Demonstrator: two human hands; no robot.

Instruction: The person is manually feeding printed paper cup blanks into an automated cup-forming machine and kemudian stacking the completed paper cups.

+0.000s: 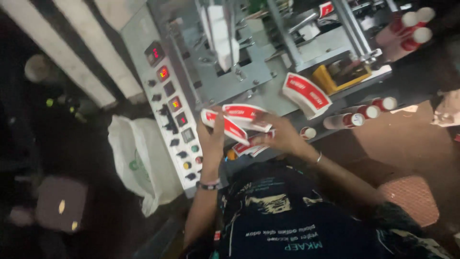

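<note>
Left hand: my left hand (pixel 212 136) was raised in front of the machine, fingers curled round the near end of a fan of blanks (pixel 238 123), gripping it from below.
Right hand: my right hand (pixel 282 136) was closed on the far side of the same fan, fingers spread over the lower sheets; a thin bangle sat on that wrist, a dark band on the left one.
Blanks: flat, curved red-and-white paper pieces, splayed like cards, held between both hands just above my lap and below the machine's front edge.
Around: a second stack (pixel 306 95) of the same pieces lay on the grey machine deck, well apart from my hands; finished cups (pixel 366 114) lay on their sides in nested rows to the right, more cups (pixel 407 28) higher up.
In the way: the control panel (pixel 172 103), with red lit displays and knobs, stood just beside my left hand.
Edges and room: the deck edge ran close behind the fan; open room lay to the right over the brown floor.
Left side: a white sack (pixel 136 160) slumped against the panel's base.
Surfaces: painted metal, glossy paper, crinkled woven plastic.
</note>
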